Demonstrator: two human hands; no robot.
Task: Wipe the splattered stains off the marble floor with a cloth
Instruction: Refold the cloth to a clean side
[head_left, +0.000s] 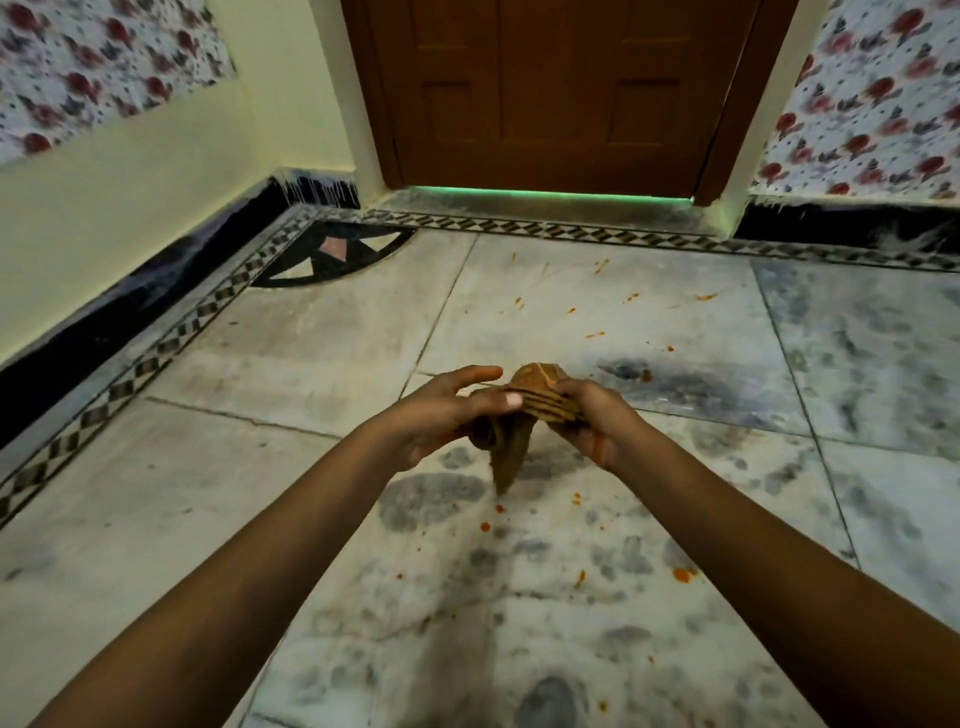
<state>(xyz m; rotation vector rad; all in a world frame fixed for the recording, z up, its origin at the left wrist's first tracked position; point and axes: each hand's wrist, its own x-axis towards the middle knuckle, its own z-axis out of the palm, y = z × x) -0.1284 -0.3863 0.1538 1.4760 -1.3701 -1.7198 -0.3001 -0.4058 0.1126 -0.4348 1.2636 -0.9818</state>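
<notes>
A brown striped cloth (537, 397) is bunched up in the air between both hands, one corner hanging down toward the floor. My left hand (441, 410) holds its left part, thumb pressed on top and fingers stretched forward. My right hand (592, 415) grips the folded right part. Orange-red stains speckle the grey-white marble floor (311, 343): small spots (595, 335) beyond the hands, drops (485, 526) just below the cloth, and a larger blob (681, 574) beside my right forearm.
A closed brown door (550, 93) stands straight ahead, green light under it. Cream walls with black skirting (130, 306) and a patterned border strip frame the floor at left and back. Floral paper covers the upper walls.
</notes>
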